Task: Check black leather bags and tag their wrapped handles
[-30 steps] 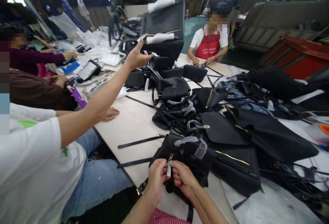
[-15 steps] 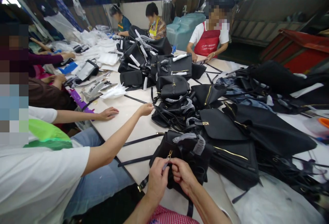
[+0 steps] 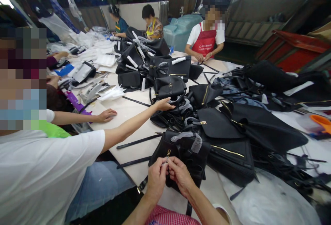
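Note:
A black backpack [image 3: 161,149] lies before me on the table, with clear wrap [image 3: 197,144] around its handle. A gold zipper pull [image 3: 168,153] hangs from its near face. My left hand [image 3: 157,176] pinches the pale-wrapped lower end of this pull between thumb and fingers. Fingertip to fingertip with it, my right hand [image 3: 180,176] is closed on the same end. Most of the wrapped end is hidden by my fingers. Black straps [image 3: 137,141] stretch from the bag to the left.
Left of me, a co-worker's hand [image 3: 164,104] reaches to the piled black bags [image 3: 169,85]. More black bags [image 3: 230,168] crowd the right side. A person in a red apron [image 3: 205,42] works across the table [image 3: 137,120]. Clear plastic [image 3: 276,197] lies at lower right.
The co-worker at left has put a black bag onto the far pile and now reaches to the nearer bags. My hands stay at the zipper pull; its wrapped end is now mostly covered.

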Motion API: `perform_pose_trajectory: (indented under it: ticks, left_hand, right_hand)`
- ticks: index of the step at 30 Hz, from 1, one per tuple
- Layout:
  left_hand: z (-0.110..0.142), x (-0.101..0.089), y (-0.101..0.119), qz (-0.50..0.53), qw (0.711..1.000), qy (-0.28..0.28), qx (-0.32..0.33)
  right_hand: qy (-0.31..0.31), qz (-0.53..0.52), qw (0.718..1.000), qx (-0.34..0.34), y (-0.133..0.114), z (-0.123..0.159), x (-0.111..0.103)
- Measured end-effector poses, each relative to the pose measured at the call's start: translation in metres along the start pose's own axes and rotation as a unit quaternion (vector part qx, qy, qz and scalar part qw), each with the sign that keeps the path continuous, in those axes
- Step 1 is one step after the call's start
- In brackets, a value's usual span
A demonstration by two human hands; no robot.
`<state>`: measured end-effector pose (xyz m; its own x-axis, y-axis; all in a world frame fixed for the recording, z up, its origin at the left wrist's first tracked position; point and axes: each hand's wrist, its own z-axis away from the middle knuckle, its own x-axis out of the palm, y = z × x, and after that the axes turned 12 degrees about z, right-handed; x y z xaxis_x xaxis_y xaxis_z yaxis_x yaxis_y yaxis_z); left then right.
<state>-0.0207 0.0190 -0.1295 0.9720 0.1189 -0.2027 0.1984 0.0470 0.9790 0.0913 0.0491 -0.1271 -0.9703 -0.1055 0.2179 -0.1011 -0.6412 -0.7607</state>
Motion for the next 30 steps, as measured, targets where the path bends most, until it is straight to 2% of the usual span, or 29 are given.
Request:
perform_pose_trajectory:
  ticks: [5,12,19,21,22,24,25,26,30]
  left_hand:
    - [0.001,-0.001,-0.008,-0.072,0.996,-0.017,0.042]
    - [-0.001,-0.006,-0.025,-0.175,0.98,-0.045,0.09]
    - [0.004,-0.013,-0.013,-0.188,0.97,-0.091,0.127]
    - [0.002,-0.019,-0.009,-0.167,0.978,-0.062,0.109]
    - [-0.002,-0.023,-0.008,-0.152,0.984,-0.029,0.092]
    - [-0.015,-0.03,-0.008,-0.117,0.991,0.038,0.043]
    - [-0.023,-0.033,-0.007,-0.1,0.994,0.046,0.017]
    - [-0.031,-0.035,-0.007,-0.084,0.996,0.031,-0.008]
    - [-0.048,-0.031,-0.008,-0.03,0.992,-0.099,-0.065]
  right_hand:
    - [0.023,0.025,0.999,-0.001,0.004,-0.004,0.003]
    - [0.091,0.077,0.992,0.041,0.004,-0.005,0.008]
    - [0.091,0.118,0.989,0.018,0.0,-0.006,0.008]
    - [0.079,0.127,0.989,0.019,0.0,-0.007,0.007]
    - [0.067,0.13,0.989,0.023,0.001,-0.007,0.005]
    - [0.029,0.134,0.99,0.035,0.003,-0.004,0.001]
    - [0.009,0.136,0.99,0.042,0.005,-0.002,-0.002]
    - [-0.01,0.139,0.989,0.047,0.006,0.002,-0.005]
    - [-0.071,0.16,0.984,0.042,0.011,0.024,-0.03]
